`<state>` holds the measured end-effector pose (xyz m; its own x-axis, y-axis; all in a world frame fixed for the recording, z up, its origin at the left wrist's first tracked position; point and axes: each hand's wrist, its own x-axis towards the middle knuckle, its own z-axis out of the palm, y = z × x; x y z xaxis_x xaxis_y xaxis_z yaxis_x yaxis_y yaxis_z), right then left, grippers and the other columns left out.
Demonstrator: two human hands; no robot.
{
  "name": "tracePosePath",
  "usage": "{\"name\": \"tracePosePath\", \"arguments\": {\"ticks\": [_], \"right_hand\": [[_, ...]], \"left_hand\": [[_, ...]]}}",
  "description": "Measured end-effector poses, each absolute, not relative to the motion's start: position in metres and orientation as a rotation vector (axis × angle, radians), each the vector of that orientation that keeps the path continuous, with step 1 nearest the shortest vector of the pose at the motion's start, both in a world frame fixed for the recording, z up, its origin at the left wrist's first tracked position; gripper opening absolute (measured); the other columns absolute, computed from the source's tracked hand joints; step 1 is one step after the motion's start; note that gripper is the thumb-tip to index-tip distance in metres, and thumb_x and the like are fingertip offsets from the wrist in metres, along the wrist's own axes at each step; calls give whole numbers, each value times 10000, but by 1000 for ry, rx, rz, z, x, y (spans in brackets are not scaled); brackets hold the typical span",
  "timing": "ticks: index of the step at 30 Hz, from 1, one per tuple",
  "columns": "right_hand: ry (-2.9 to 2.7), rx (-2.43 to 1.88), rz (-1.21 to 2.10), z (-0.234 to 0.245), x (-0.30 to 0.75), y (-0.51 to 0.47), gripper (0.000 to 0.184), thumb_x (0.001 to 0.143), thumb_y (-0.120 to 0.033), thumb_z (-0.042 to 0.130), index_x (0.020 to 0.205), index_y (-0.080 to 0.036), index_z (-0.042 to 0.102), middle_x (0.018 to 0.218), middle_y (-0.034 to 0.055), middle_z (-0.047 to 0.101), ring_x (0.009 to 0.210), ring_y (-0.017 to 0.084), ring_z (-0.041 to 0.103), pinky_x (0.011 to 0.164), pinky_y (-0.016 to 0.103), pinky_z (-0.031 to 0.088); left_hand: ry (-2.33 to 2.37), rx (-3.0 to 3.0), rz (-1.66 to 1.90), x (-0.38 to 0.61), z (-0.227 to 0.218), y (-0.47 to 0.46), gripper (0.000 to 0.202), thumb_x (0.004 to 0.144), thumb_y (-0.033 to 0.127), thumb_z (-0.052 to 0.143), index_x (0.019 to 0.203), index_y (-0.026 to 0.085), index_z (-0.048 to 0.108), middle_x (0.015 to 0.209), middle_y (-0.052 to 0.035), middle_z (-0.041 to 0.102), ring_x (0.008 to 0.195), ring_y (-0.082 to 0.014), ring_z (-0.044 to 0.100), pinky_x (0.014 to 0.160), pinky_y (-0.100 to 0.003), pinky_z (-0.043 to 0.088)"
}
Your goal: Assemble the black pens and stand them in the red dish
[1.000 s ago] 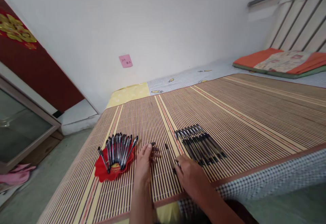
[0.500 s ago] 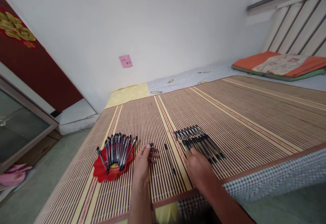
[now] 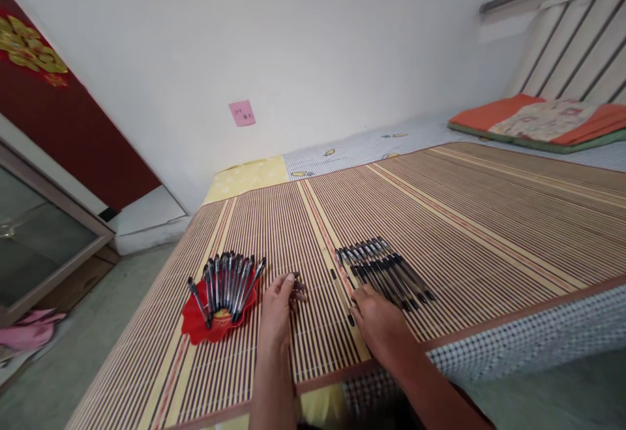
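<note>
My left hand [image 3: 278,303] hovers low over the striped mat, thumb and fingers closed around a small black piece [image 3: 296,275] too small to name. My right hand [image 3: 379,318] has its fingers pinched together at the left end of a slanting row of black pens [image 3: 391,276]; what they hold, if anything, is hidden. A loose pen [image 3: 341,294] lies on the mat between the hands, close against my right fingertips. Left of my left hand, several clear-barrelled pens with black tops [image 3: 227,280] fan out on a red wavy-edged dish [image 3: 195,333].
The striped mat [image 3: 274,221] covers a bed whose checked cloth [image 3: 484,322] hangs over the front edge. Folded orange and patterned bedding [image 3: 538,120] lies far right. A pink note [image 3: 242,113] is on the wall; a glass-panelled door [image 3: 44,221] stands left.
The loose pen has moved right, from midway between the hands to beside my right fingertips. My left hand stays almost in place, and my right hand has shifted slightly.
</note>
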<state>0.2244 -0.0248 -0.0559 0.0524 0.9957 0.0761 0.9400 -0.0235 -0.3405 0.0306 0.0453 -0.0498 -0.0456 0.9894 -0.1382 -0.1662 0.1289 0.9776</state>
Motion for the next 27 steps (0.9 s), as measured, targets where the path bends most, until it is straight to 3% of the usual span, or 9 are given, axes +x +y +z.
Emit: {"name": "tracePosePath", "arguments": {"ticks": [12,19,27], "right_hand": [[-1973,-2158,227,-51,221,-25,276,954,-102,418,1067,-126,669,1102,154,688,962,248,697,774,304,482],[-1992,-2060,266,-55,207,-21,328,951,-69,376,1088,-141,665,1117,140,692,982,233,695,819,299,480],[-1940,-2072,438,-39,189,-12,308,951,-74,397,1109,-136,654,1102,134,700,1006,230,693,812,294,475]], "left_hand": [[1233,1101,1171,41,-47,46,349,758,472,703,889,152,655,717,-34,671,553,-128,576,500,-225,368],[1457,1557,1010,50,-58,46,203,707,334,752,641,197,618,595,-4,561,582,-169,512,570,-266,336],[1660,1699,965,64,-54,37,113,732,231,733,726,210,622,673,-28,619,644,-201,554,628,-278,315]]}}
